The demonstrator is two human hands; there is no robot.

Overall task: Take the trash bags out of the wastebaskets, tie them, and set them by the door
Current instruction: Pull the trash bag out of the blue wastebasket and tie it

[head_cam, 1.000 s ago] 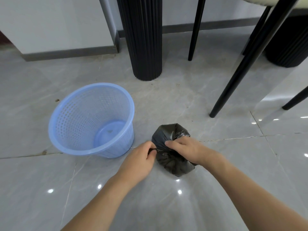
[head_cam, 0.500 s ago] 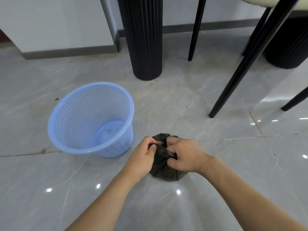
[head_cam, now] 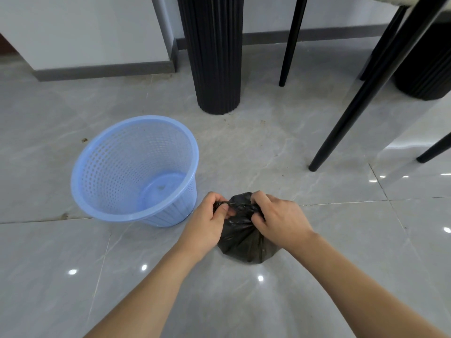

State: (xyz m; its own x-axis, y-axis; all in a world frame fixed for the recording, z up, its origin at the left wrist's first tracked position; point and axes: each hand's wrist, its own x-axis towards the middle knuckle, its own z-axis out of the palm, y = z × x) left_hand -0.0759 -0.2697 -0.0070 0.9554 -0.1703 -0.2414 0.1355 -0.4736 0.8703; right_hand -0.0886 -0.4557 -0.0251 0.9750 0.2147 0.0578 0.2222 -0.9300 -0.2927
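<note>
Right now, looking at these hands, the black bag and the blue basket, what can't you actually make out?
- Head view: the knot on the black trash bag; the left hand and right hand cover its neck.
- The bag's contents: opaque plastic.
- The door: out of frame.
- The tops of the fluted black table leg and chair legs: cut off by the upper edge.
- The speck in the blue wastebasket: too small.

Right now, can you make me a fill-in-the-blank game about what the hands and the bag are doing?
1. Both hands grip the ____ bag.
2. The blue basket has ____ inside it.
3. The bag sits on the ____.
4. The left hand is nearer the ____ than the right hand is.

Missing words: black; nothing; floor; basket
</note>
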